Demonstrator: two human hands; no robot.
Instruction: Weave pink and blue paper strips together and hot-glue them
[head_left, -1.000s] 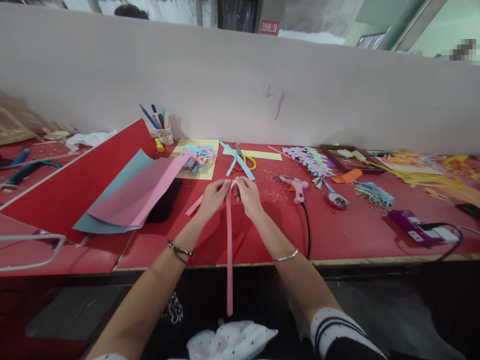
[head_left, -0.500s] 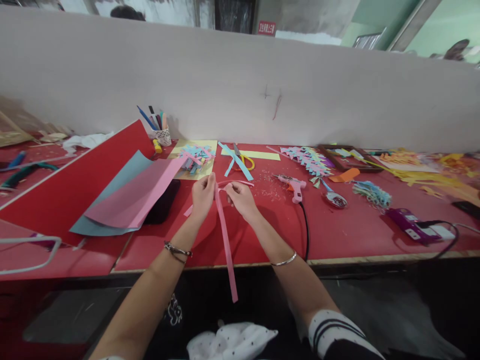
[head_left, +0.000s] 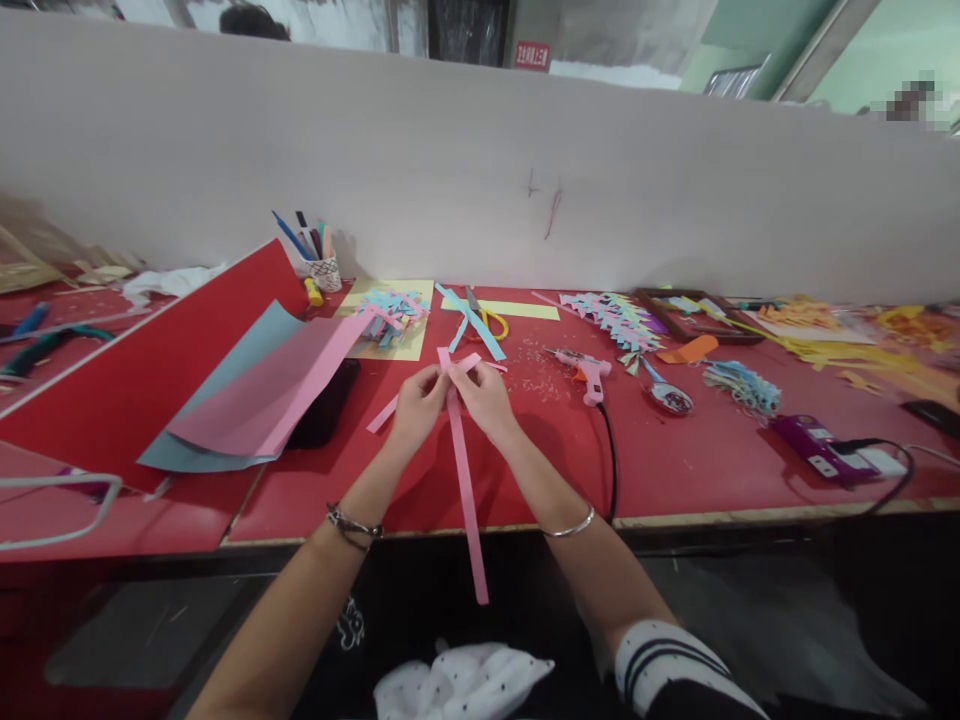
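Observation:
A long pink paper strip (head_left: 466, 490) hangs down past the table edge from between my hands. Its top is folded or crossed, with short pink ends sticking up and to the right above the fingers. My left hand (head_left: 420, 402) is closed, pinching the strip between thumb and forefinger. Right beside it, thumbs nearly touching, my right hand (head_left: 481, 398) pinches the folded part too. Another pink strip (head_left: 383, 413) shows on the table left of my left hand. Just beyond lie blue paper strips (head_left: 484, 333) across yellow-handled scissors (head_left: 493, 322).
A pink glue gun (head_left: 592, 372) with a black cord lies to the right. Farther left are pink and blue sheets (head_left: 255, 400) against a red board (head_left: 97, 390), a pen cup (head_left: 325, 272) and a pile of cut paper pieces (head_left: 391, 312). A purple power box (head_left: 821, 450) sits far right.
My left hand has moved right, so both hands now meet at the fold. The strip's hanging end has swung slightly right, and short pink ends now show above the fingers.

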